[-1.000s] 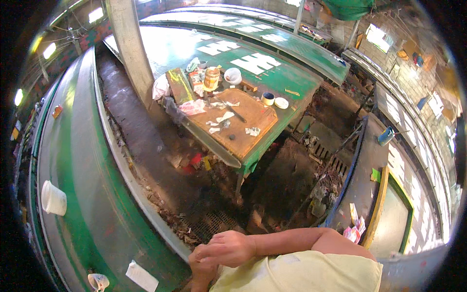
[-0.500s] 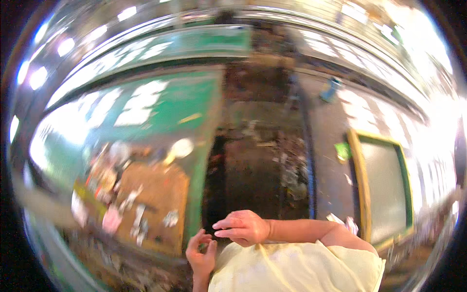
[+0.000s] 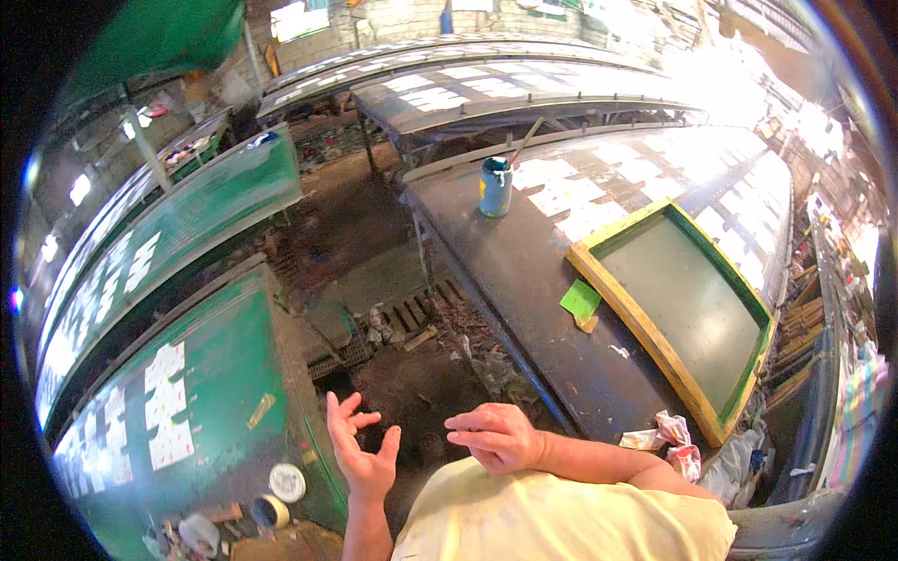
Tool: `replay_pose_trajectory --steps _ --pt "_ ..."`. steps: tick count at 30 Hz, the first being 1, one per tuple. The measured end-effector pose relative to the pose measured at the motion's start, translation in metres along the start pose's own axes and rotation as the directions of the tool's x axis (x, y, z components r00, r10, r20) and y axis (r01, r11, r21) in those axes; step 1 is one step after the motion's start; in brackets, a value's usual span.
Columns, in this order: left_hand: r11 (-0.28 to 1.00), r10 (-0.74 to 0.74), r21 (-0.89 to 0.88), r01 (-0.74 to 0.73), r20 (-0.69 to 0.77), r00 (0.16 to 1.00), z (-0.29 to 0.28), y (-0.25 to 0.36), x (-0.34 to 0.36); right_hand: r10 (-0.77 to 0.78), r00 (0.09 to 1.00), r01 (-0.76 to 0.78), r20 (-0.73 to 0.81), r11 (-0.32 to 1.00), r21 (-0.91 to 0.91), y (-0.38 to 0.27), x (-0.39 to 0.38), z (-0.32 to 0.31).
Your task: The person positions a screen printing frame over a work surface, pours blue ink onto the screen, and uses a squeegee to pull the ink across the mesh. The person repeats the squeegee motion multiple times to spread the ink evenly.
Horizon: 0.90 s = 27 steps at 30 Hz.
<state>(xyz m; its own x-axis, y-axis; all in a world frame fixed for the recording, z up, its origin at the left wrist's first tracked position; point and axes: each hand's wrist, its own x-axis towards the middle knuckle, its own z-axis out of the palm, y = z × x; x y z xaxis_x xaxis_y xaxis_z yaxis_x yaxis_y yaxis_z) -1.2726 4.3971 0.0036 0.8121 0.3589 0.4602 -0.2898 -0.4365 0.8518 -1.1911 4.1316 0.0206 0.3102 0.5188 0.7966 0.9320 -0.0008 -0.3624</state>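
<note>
My left hand (image 3: 360, 447) is raised at the lower middle, fingers spread and thumb apart, with nothing in it. To its right, my right hand (image 3: 496, 438) points leftward in front of my yellow shirt (image 3: 561, 510). Its fingers are loosely stretched and slightly bent, and no object shows in them. Both hands hang over the gap between two long tables, touching neither. Nearest on the right is a dark table (image 3: 533, 309) bearing a wooden screen frame (image 3: 585, 266) with yellow and green edges. A blue can (image 3: 495, 190) with a stick stands farther back on it.
A green piece of paper (image 3: 581, 298) and a crumpled cloth (image 3: 675, 437) lie near the frame. At left stands a green table (image 3: 224, 365) with white printed sheets (image 3: 166, 402), a round white lid (image 3: 287, 481) and a tape roll (image 3: 269, 511). Litter covers the aisle floor (image 3: 393, 360).
The view has swung to the right, bringing the dark table and frame toward the middle. My left hand has risen and its fingers have spread. My right hand stays across my front.
</note>
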Motion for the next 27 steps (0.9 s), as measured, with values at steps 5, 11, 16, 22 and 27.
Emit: replay_pose_trajectory --steps 5,11,16,22,27 --pt "0.996 0.054 -0.073 -0.053 0.013 0.998 0.016 -0.060 0.100 0.036 0.999 -0.040 -0.035 0.991 -0.130 0.075 0.053 0.018" --pt "0.992 0.109 -0.097 -0.081 0.318 0.942 0.088 -0.118 0.214 0.191 0.965 -0.231 -0.178 0.942 -0.243 0.162 0.088 0.005" --pt "0.937 0.339 -0.118 -0.329 0.535 0.774 0.181 -0.147 0.301 0.276 0.911 -0.366 -0.307 0.883 -0.293 0.233 0.070 -0.024" --pt "0.982 0.158 -0.183 -0.042 0.683 0.713 0.313 -0.181 0.387 0.299 0.784 -0.549 -0.544 0.742 -0.384 0.291 0.065 -0.072" --pt "0.982 0.043 -0.153 0.107 0.745 0.666 0.422 -0.216 0.462 0.256 0.669 -0.657 -0.698 0.642 -0.395 0.316 0.066 -0.096"
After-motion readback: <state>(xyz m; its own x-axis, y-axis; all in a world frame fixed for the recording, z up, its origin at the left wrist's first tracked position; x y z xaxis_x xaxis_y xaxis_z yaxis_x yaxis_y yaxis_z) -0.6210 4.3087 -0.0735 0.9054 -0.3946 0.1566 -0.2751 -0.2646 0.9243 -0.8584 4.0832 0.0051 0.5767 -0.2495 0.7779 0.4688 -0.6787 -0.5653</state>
